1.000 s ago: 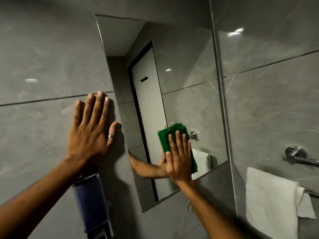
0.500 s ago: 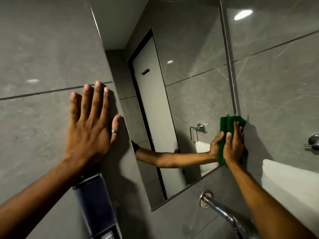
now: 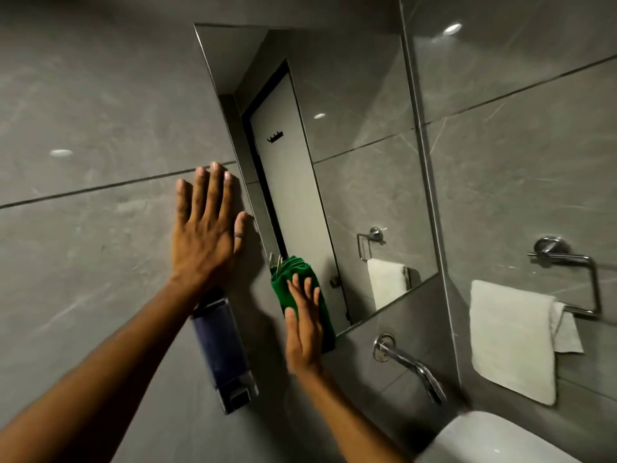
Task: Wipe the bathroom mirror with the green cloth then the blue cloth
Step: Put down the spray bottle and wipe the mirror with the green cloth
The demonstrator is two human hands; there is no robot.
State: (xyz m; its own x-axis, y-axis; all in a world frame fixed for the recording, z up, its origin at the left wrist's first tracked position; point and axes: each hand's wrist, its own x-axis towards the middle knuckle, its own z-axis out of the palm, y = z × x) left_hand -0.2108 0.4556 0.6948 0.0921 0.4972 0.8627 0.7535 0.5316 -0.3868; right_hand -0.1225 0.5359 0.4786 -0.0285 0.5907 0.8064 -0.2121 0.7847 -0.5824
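Observation:
The tall mirror (image 3: pixel 350 135) is set in a grey tiled wall. A folded green cloth (image 3: pixel 293 279) is pressed flat against the mirror's lower left corner under my right hand (image 3: pixel 305 329), palm down with fingers stretched over it. My left hand (image 3: pixel 205 232) lies flat on the wall tile just left of the mirror's edge, fingers spread, holding nothing. No blue cloth is in view.
A dark soap dispenser (image 3: pixel 222 352) hangs on the wall under my left wrist. A chrome spout (image 3: pixel 412 365) juts out below the mirror over a white basin (image 3: pixel 494 439). A white towel (image 3: pixel 514 339) hangs from a metal ring (image 3: pixel 567 262) at right.
My right hand swept the green cloth from the mirror's right edge across to its lower left corner. The left hand stayed flat on the wall.

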